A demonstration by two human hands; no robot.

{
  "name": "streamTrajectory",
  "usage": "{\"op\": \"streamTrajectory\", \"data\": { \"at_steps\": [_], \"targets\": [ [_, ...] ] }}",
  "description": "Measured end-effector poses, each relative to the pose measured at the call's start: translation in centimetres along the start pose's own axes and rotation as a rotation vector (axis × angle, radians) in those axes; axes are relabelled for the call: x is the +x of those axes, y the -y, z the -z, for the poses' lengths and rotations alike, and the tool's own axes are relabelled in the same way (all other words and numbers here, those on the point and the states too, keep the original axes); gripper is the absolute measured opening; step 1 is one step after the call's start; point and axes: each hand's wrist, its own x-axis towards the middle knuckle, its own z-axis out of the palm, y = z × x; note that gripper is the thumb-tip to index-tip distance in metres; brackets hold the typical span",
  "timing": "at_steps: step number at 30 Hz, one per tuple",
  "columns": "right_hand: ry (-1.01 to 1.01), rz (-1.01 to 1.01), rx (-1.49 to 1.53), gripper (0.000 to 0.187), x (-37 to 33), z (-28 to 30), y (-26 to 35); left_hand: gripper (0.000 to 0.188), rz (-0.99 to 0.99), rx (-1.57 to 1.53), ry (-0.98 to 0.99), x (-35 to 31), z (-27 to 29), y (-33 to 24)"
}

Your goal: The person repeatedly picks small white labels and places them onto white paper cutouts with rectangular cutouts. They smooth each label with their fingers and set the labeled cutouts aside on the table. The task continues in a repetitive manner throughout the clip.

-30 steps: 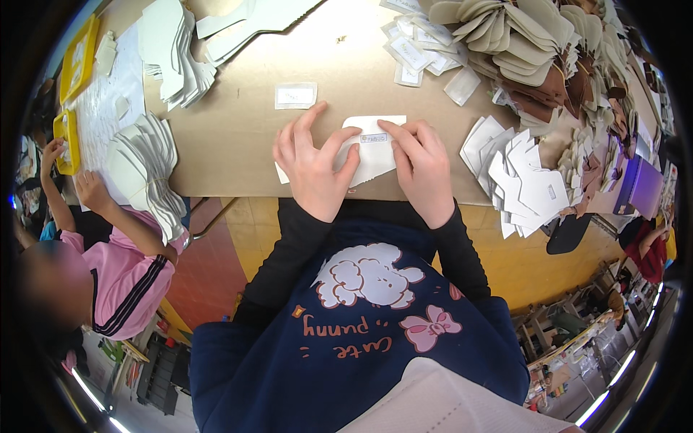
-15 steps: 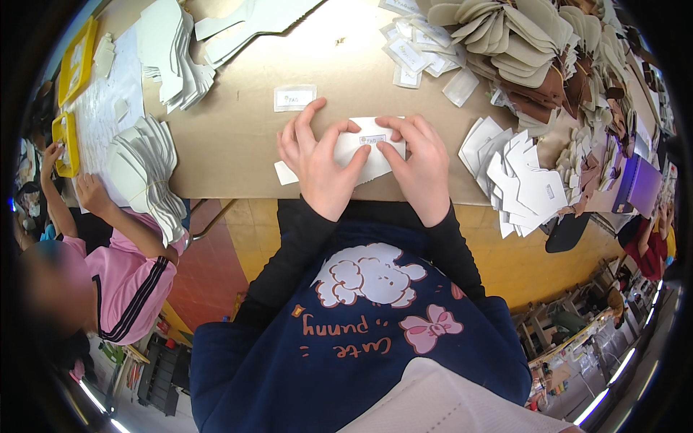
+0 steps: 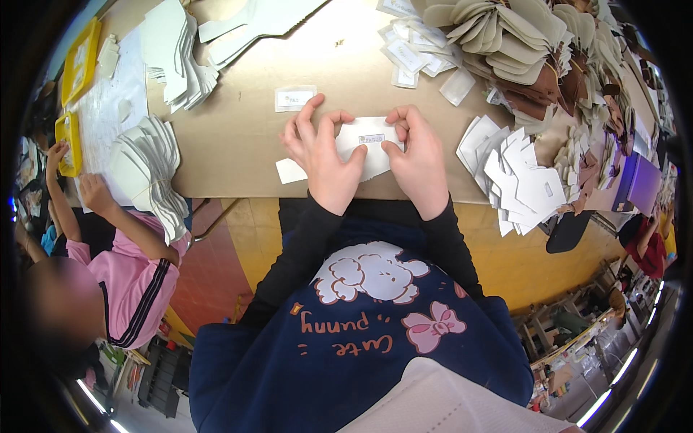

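A white cut piece lies on the table in front of me, a small printed label on its upper part. My left hand grips its left side, thumb on top below the label, index finger bent at the upper left edge. On the opposite side my right hand holds the piece, thumb near the label's right end and fingers curled at the upper right corner. Another white piece sticks out beside my left hand. Just beyond that hand's fingertips lies a loose label in a clear sleeve.
White cut pieces are stacked at right and bundled at left. More sleeved labels lie farther back, near beige and brown pieces. A co-worker in a pink sleeve sits at left by yellow trays.
My thumbs and index fingers have drawn apart from around the label, uncovering more of it. The right hand has shifted slightly to the right. The white piece has barely moved.
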Motion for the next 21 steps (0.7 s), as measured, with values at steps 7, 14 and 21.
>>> {"op": "streamTrajectory", "data": {
  "at_steps": [7,14,21],
  "targets": [
    [-0.035,0.144,0.283,0.029,-0.4,0.9,-2.5,0.055,-0.072,0.004,-0.048,-0.9,0.2,0.7],
    [-0.194,0.188,0.384,0.030,-0.5,0.6,-4.2,0.054,-0.215,0.111,-0.077,-2.0,0.4,1.8],
    [-0.043,0.184,0.552,0.032,-2.2,0.9,-2.1,0.027,0.186,-0.533,0.124,-1.9,1.6,1.5]
  ]
}}
